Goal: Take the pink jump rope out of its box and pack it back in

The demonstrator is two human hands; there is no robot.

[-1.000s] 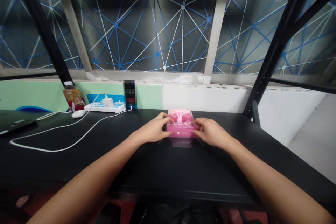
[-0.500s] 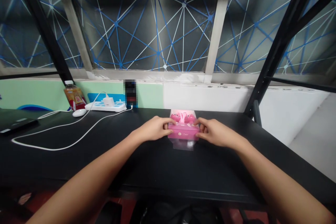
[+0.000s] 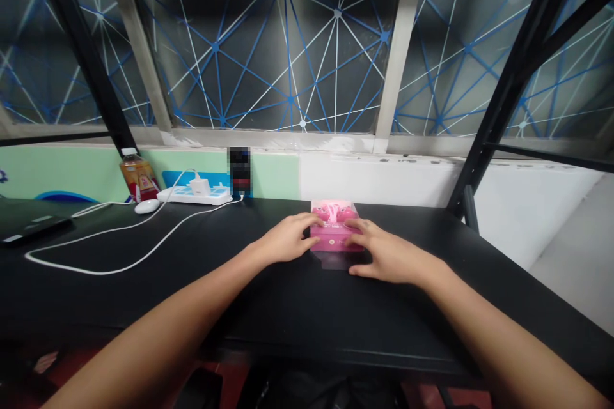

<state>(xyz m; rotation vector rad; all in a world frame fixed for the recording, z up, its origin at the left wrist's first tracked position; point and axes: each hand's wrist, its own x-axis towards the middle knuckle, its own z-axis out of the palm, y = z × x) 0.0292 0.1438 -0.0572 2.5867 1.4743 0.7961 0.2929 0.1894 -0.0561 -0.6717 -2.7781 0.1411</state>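
A small pink box (image 3: pixel 330 214) with a clear plastic cover stands on the black table (image 3: pixel 268 307), near the far middle. My left hand (image 3: pixel 288 241) grips its left side, fingers curled against the edge. Across the front and top right of the box lies my right hand (image 3: pixel 386 254), its fingers bent over it and its thumb low by the clear flap. Both hands touch the box, which stays on the table.
At the far left are a bottle of orange drink (image 3: pixel 137 180), a white mouse (image 3: pixel 146 206), and a white power strip (image 3: pixel 194 194) whose white cable (image 3: pixel 119 249) loops over the table. A dark flat device (image 3: pixel 33 229) lies at the left edge. A black frame post (image 3: pixel 499 102) rises on the right.
My right hand has slid from the box's right side over its front and top. The left hand keeps its hold on the left side.
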